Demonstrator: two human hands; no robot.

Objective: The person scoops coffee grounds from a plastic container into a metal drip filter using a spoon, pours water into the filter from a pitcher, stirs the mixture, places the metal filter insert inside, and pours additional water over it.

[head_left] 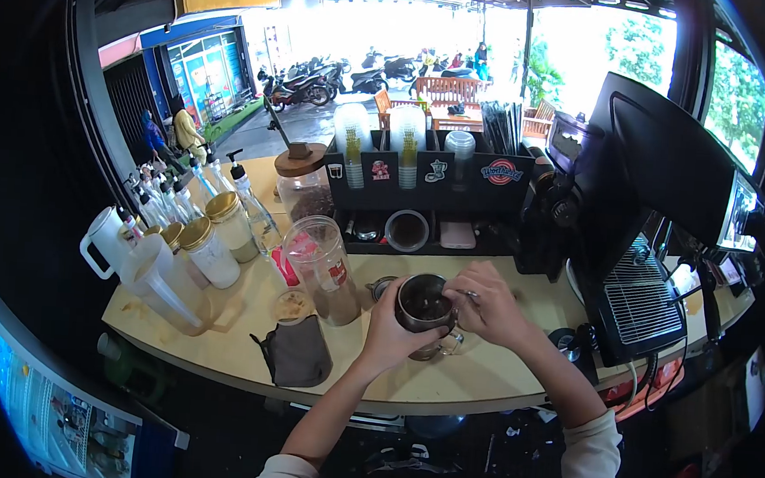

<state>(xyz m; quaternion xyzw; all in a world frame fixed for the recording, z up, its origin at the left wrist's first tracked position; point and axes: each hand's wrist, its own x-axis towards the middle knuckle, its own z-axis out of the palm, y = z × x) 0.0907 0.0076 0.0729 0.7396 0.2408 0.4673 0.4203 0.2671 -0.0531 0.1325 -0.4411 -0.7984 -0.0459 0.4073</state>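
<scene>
My left hand (393, 332) is wrapped round a metal cup (425, 303) with dark contents, held above the counter. At the cup's right rim, my right hand (489, 302) pinches a thin metal utensil, perhaps a spoon, whose lower end is inside the cup. Beneath the cup, a glass mug (446, 344) with a handle is partly hidden. To the left stands a tall clear container (323, 275) with brown powder in its lower part. A dark folded cloth (298, 352) lies near the front edge.
A black organizer (430, 182) with stacked plastic cups stands behind. Jars (211, 250), a plastic pitcher (165, 283) and pump bottles crowd the left. An espresso machine (646, 299) stands at the right. Farther off, people walk near parked motorcycles.
</scene>
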